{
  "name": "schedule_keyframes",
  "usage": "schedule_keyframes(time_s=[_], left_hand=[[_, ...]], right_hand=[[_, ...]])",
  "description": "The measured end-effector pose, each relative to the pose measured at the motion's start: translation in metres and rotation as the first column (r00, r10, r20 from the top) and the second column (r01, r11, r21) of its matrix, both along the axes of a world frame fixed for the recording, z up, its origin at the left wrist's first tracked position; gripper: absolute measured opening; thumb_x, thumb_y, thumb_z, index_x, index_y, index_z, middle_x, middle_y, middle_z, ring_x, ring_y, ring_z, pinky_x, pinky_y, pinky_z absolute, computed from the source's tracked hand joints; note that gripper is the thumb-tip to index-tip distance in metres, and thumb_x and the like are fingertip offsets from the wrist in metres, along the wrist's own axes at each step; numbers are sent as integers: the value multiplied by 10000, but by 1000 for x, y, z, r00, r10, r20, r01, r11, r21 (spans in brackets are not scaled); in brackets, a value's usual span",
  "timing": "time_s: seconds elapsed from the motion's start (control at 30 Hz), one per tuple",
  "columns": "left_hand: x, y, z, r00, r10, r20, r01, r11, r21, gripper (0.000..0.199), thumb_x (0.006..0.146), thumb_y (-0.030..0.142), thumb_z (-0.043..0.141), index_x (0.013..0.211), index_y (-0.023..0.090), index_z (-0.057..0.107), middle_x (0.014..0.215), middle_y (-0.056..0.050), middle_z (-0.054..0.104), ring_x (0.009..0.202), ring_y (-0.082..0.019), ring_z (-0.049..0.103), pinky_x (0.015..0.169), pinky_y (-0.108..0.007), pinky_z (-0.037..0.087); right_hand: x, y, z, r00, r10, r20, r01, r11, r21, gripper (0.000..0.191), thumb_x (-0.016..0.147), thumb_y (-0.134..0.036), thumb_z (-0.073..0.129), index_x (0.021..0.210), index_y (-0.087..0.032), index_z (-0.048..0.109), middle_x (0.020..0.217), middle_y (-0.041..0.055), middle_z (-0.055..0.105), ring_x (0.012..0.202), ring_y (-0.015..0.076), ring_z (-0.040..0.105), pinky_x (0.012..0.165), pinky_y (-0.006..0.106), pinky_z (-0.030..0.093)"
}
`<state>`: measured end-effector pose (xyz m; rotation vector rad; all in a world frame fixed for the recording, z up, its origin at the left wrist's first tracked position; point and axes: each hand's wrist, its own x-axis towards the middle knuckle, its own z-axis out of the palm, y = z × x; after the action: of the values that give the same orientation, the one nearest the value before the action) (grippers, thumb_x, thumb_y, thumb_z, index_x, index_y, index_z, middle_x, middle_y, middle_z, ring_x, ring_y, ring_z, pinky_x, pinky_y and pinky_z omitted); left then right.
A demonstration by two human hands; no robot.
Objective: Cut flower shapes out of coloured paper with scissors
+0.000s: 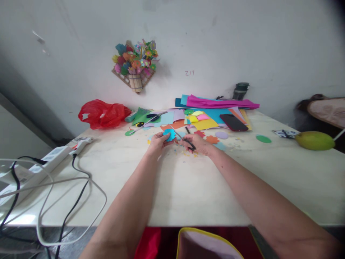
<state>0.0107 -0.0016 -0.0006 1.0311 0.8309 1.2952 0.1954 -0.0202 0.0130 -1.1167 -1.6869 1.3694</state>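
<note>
My left hand [159,141] pinches a blue paper flower [169,135] with a scalloped edge, held just above the table. Black-handled scissors [191,144] are in my right hand [198,142], with the fingers closed round the handles. Their blades point up and left toward the flower's right edge; whether they touch the paper I cannot tell. Small paper scraps [185,154] lie on the table beneath the hands. To the right of my right hand lie an orange paper flower [212,139] and a lilac paper oval [221,135].
Behind the hands are colored sheets [206,124], a second pair of scissors [152,117], a dark phone [234,122] and a red plastic bag [104,113]. A power strip [51,160] with loose cables runs along the left edge. A yellow-green fruit-shaped object [315,140] lies at right.
</note>
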Motion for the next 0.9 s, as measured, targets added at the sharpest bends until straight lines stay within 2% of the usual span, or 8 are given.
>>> schedule_keyframes(time_s=[0.53,0.9], left_hand=[[3,-1,-1,999,-40,-2,40,999,1,239,615,254,753,773,99,663,748,-71,683,662,-160,649,647,-285,540],[4,-2,0,999,-50,13,50,999,0,226,616,242,751,767,101,658,745,-66,682,638,-156,648,656,-291,539]], right_hand=[[1,6,-6,1000,-5,-14,5,1000,23,282,636,-354,731,710,-152,549,488,-38,521,347,53,427,336,172,335],[0,2,-2,1000,-17,-9,17,1000,21,290,635,-361,732,712,-153,544,486,-43,510,347,45,421,333,160,325]])
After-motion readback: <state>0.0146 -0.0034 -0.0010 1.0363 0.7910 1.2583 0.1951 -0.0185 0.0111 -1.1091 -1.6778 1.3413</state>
